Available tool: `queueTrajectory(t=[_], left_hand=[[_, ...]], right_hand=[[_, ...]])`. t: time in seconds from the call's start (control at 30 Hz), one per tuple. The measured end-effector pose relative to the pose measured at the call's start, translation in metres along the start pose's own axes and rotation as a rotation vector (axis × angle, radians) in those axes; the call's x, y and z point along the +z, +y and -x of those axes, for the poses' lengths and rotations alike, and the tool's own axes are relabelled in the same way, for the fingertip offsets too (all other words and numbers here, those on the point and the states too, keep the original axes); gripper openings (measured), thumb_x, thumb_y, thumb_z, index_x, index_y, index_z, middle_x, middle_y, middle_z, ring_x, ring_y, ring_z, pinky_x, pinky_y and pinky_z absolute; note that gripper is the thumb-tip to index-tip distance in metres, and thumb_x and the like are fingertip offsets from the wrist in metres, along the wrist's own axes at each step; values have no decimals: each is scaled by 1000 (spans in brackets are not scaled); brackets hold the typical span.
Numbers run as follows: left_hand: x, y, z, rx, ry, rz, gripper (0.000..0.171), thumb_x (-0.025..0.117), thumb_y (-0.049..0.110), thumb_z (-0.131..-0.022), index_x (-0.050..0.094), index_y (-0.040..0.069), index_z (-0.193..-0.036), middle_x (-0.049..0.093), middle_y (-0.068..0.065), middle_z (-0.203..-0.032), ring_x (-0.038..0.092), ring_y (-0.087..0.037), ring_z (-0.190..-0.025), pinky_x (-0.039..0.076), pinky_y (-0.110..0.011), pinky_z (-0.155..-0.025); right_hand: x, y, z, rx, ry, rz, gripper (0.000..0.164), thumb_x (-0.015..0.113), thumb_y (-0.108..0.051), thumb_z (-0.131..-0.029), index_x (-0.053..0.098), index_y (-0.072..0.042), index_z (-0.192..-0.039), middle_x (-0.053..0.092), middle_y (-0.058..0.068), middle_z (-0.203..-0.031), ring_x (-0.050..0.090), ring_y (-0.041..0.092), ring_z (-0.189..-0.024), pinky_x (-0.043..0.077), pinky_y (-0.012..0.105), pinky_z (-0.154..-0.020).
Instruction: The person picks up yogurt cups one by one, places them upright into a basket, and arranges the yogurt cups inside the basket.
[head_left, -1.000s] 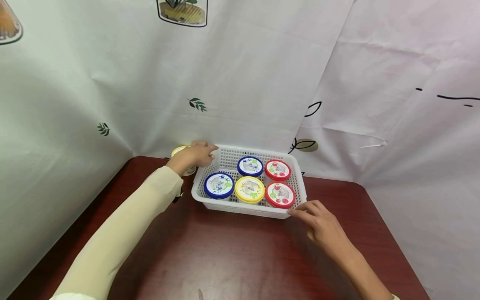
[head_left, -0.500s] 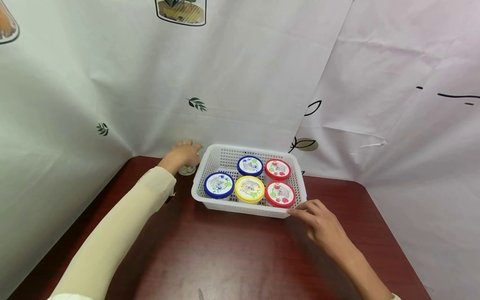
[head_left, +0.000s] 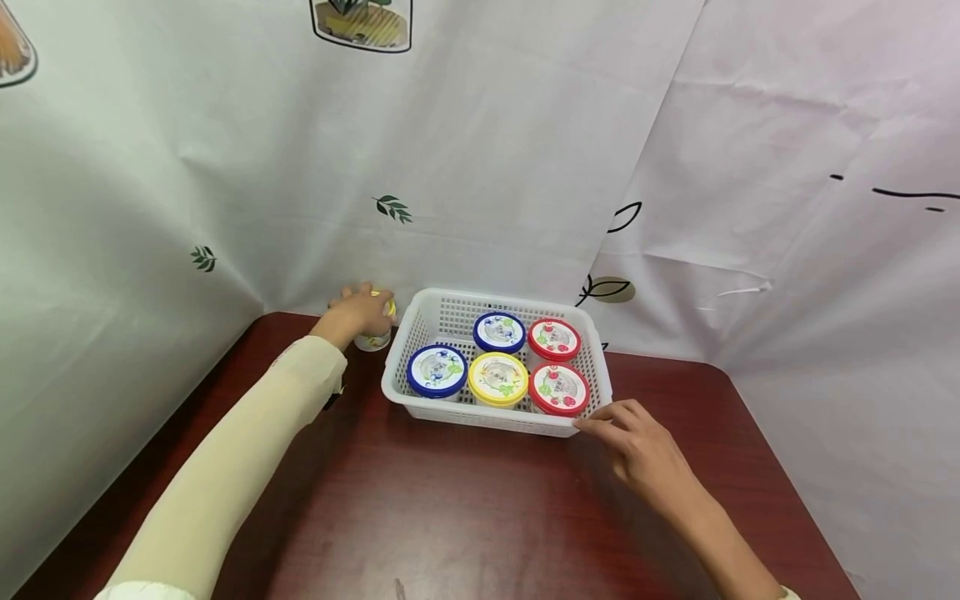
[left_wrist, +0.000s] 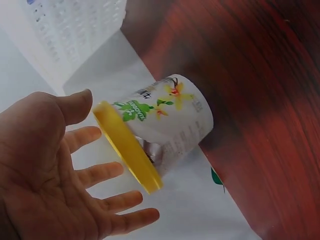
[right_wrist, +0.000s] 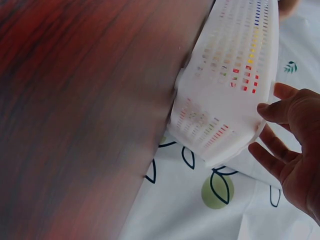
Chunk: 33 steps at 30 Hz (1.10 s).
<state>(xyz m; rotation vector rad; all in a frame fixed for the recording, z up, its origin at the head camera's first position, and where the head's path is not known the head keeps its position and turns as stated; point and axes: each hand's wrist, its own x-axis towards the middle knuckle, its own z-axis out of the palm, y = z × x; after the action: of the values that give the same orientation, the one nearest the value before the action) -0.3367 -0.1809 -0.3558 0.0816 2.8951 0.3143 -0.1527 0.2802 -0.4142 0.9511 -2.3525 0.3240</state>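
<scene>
A white tub with a yellow lid point(left_wrist: 155, 132) stands on the table left of the basket. Over its lid is my left hand point(head_left: 358, 312), fingers spread and fairly straight around the lid in the left wrist view; whether they touch it I cannot tell. My right hand point(head_left: 637, 446) pinches the near right corner of the white plastic basket point(head_left: 491, 419), thumb outside the rim. Inside the basket sit two blue-lidded tubs point(head_left: 437, 371), two red-lidded tubs point(head_left: 559, 389) and one yellow-lidded tub point(head_left: 498, 379). The basket's back left corner holds no tub.
The dark red wooden table point(head_left: 465, 508) extends in front of the basket. White printed cloth point(head_left: 480, 167) hangs close behind the basket and along both sides of the table.
My left hand has moved left from the basket's back left rim to the yellow-lidded tub outside, now over its lid. My right hand and the basket stay in place.
</scene>
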Motion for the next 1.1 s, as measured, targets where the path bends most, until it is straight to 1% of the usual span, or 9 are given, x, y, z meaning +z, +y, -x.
queueTrajectory(t=[0.07,0.2,0.3,0.47,0.67,0.77,0.97,1.1], left_hand=[[1,-2,-1,-4,7,7,69,53,39,-115,36,10,-175,21,-34,-181,23,-66,-161,31,-82,-126],[3,-5,-3,-3,23,-6,69,55,40,-114,37,12,-175,23,-33,-180,24,-66,-161,34,-84,-124],[3,-7,-5,5,34,-16,68,54,40,-114,38,13,-175,23,-33,-181,25,-67,-160,37,-81,-124],[4,-9,-5,17,44,2,68,55,39,-114,38,12,-174,22,-33,-181,26,-67,-159,38,-78,-125],[2,-10,-3,38,63,15,63,62,40,-110,49,13,-166,30,-34,-175,27,-69,-156,41,-79,-122],[1,-11,-4,46,61,20,61,65,40,-107,52,12,-160,33,-34,-172,30,-69,-153,42,-79,-120],[-2,-12,-5,62,47,12,58,68,42,-105,56,13,-155,38,-34,-168,39,-69,-146,44,-78,-118],[-4,-13,-5,71,37,14,56,69,43,-104,57,14,-151,40,-34,-165,41,-68,-145,44,-78,-118]], right_hand=[[0,0,0,1,-3,3,65,78,20,-73,87,-23,-121,78,-5,-112,68,19,-109,61,36,-84],[0,0,-1,1,-6,5,64,78,20,-74,87,-23,-122,78,-4,-112,69,19,-110,62,37,-83],[0,0,-1,2,-8,7,64,78,20,-75,87,-23,-122,78,-4,-112,69,20,-110,62,39,-83],[0,0,-1,5,-11,8,63,78,20,-76,87,-23,-122,78,-4,-112,69,20,-109,63,40,-82],[0,-1,-1,2,-2,12,60,79,18,-78,87,-22,-121,78,-3,-111,69,20,-108,63,40,-82],[1,-1,-1,-2,1,16,59,79,18,-78,87,-22,-120,78,-3,-111,69,20,-108,63,39,-82],[0,-1,0,-1,0,21,61,77,19,-77,87,-22,-121,78,-3,-111,69,20,-109,63,39,-80],[0,-1,0,2,0,20,61,77,19,-76,87,-22,-121,78,-4,-112,69,20,-109,63,40,-80]])
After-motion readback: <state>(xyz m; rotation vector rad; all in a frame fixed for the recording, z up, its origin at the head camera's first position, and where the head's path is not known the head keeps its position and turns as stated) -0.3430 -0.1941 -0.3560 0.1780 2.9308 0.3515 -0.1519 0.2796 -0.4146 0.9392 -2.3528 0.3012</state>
